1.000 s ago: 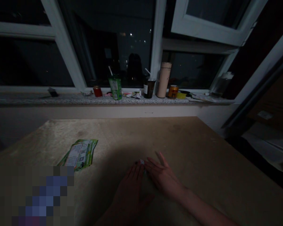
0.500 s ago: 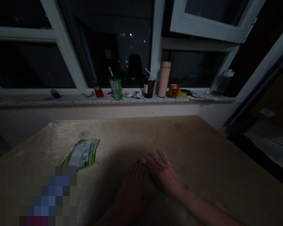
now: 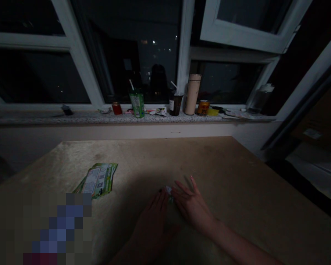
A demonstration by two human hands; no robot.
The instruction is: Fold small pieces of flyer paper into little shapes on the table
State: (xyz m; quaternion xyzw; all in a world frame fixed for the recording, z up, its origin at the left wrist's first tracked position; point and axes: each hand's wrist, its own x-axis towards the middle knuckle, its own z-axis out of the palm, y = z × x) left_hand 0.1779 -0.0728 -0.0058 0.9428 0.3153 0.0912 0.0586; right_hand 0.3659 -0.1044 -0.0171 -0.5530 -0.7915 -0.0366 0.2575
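Note:
On the brown table (image 3: 226, 176), my left hand (image 3: 153, 217) lies flat, its fingers stretched out and pointing away from me. My right hand (image 3: 192, 202) is beside it, palm down with the fingers spread and one finger lifted. Between the fingertips of both hands lies a small, crumpled whitish-green piece (image 3: 168, 190), perhaps a wrapper, partly covered by my right fingers. Its kind is hard to make out in the dim light. To the left, green printed packets (image 3: 106, 178) lie overlapping on the tabletop.
Along the window sill (image 3: 154, 119) stand a green cup with a straw (image 3: 137, 105), a red jar (image 3: 116, 108), a dark drink cup (image 3: 175, 104), a tall pinkish flask (image 3: 193, 94) and an orange can (image 3: 203, 108). A blurred-out patch (image 3: 57, 232) covers the lower left.
My left hand has slid slightly left and toward me, so more of the small piece shows between the fingertips. The right hand stays nearly in place. The view has shifted slightly.

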